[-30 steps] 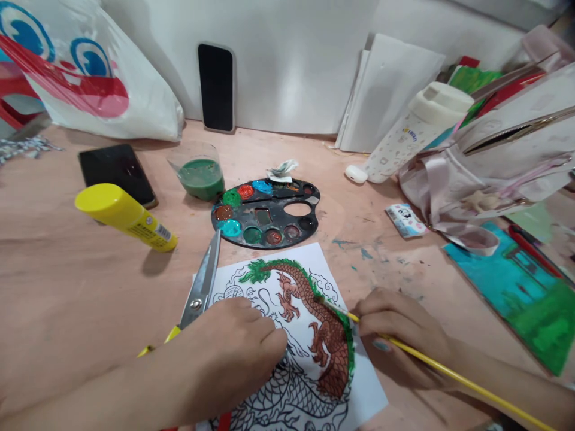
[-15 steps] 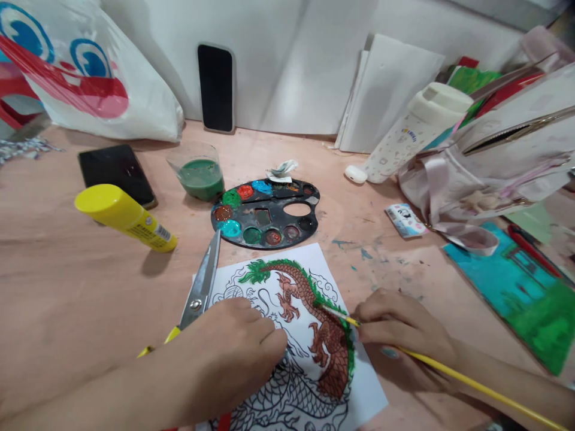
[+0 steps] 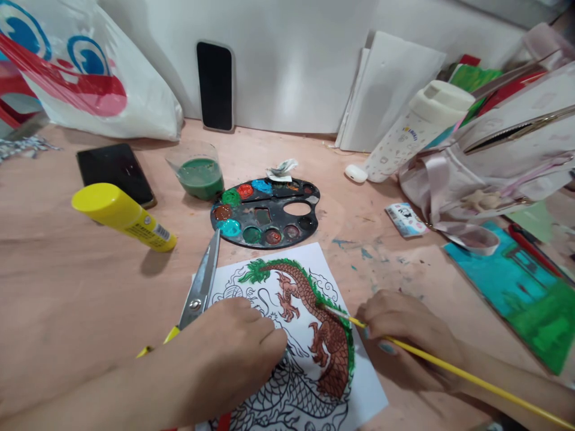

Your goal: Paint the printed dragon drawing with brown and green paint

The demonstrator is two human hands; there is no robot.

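A white sheet with a printed dragon (image 3: 309, 335), partly painted brown and green, lies on the table in front of me. My left hand (image 3: 229, 353) rests on the sheet's left side with its fingers curled, pinning the paper down. My right hand (image 3: 404, 335) pinches a thin yellow paintbrush (image 3: 449, 371), whose tip touches the green edge of the dragon's back. A black palette (image 3: 265, 212) with several wells of paint sits just beyond the sheet. A clear cup of green water (image 3: 197, 173) stands to its left.
Scissors (image 3: 200, 287) lie by my left hand, a yellow glue stick (image 3: 123, 216) and a dark phone (image 3: 115, 170) further left. Another phone (image 3: 215, 87) leans on the wall. A white bottle (image 3: 417, 129), a pale bag (image 3: 503, 155) and a teal painting (image 3: 516, 290) crowd the right.
My right hand has shifted slightly, sliding the brush tip a little along the dragon's green edge. My left hand has stayed in place.
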